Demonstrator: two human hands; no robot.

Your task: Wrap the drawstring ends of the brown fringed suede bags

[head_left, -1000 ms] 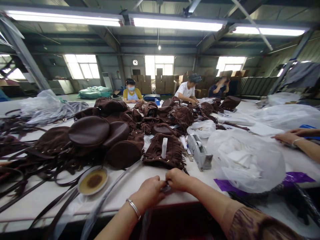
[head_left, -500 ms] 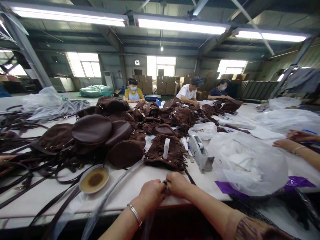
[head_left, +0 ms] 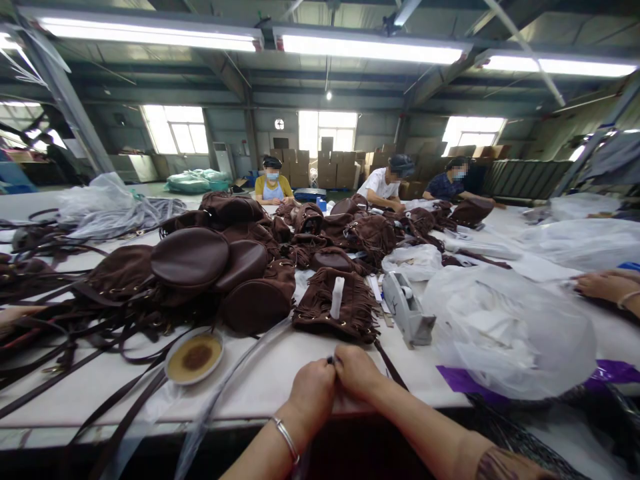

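Note:
My left hand, with a silver bangle at the wrist, is closed. My right hand is closed right against it, over the table's front edge. A small dark bit shows between the two hands, mostly hidden by the fingers; its kind cannot be made out. Just beyond them lies a dark brown fringed bag with a white tube-like piece on top. A grey tape dispenser stands to the right of the bag. Left of my hands sits a round dish with a yellowish filling, dark in the middle.
Brown bags are heaped across the table, their straps trailing over the front edge. A bulging clear plastic bag lies at right. Co-workers sit opposite; other people's hands reach in from both sides.
The whole view has shifted slightly, so things appear a little farther right. My hands stay closed together in nearly the same spot. A co-worker's hands at the right edge have moved.

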